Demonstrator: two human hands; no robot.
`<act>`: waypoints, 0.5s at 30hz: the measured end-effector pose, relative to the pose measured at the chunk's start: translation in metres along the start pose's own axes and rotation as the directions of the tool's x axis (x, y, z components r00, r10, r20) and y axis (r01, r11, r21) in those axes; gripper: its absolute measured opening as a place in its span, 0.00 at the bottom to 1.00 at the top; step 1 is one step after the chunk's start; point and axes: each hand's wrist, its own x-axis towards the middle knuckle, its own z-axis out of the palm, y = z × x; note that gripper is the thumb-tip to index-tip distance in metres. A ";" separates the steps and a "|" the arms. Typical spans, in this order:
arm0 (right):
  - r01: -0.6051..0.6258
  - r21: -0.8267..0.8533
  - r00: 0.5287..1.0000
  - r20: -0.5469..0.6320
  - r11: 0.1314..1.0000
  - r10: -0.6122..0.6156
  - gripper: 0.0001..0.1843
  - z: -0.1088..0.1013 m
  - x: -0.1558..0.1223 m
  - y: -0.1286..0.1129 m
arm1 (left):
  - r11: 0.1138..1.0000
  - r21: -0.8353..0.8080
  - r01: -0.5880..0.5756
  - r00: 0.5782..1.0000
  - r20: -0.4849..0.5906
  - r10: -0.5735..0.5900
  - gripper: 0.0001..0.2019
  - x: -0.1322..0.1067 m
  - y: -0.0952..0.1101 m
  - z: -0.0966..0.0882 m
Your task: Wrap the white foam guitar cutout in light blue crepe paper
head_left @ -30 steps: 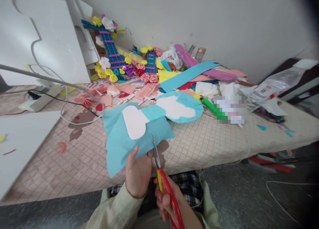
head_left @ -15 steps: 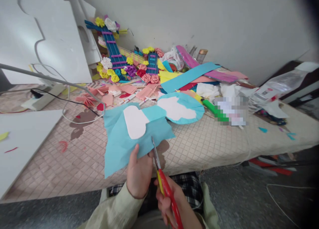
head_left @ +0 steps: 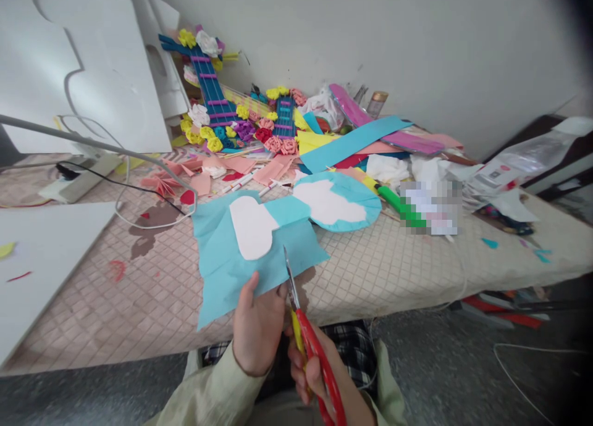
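"When we look at the bottom of the frame, what has the right hand [head_left: 313,370]?"

"Its grip is closed around the scissors [head_left: 304,325], red and yellow; the blades point upward, at the near edge of the blue paper [head_left: 222,290]."

"And the left hand [head_left: 256,336]?"

"It is just beside, palm upward, thumb over the paper's edge. Its fingers are partly hidden, so whether this grip is closed, I cannot tell."

"Where is the paper?"

"It lies on the bench [head_left: 393,259], left of the frame's centre, with a rounded white piece [head_left: 252,231] on it."

"And farther?"

"Markers [head_left: 243,181] lie behind it; then, at upper left, paper flowers [head_left: 214,143]."
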 end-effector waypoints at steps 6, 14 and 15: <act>0.008 -0.009 1.000 -0.005 1.000 -0.008 0.39 0.003 0.003 0.000 | 0.997 0.074 0.035 0.999 -0.008 -0.035 0.22 0.000 0.001 0.000; -0.041 0.034 0.999 -0.010 0.999 0.041 0.37 0.006 0.003 -0.007 | 0.996 0.073 0.053 0.999 0.003 -0.054 0.22 0.000 0.001 -0.002; -0.051 0.042 0.999 -0.014 0.998 0.051 0.37 0.006 0.002 -0.008 | 0.997 0.057 0.051 0.999 0.007 -0.051 0.22 0.000 0.001 -0.002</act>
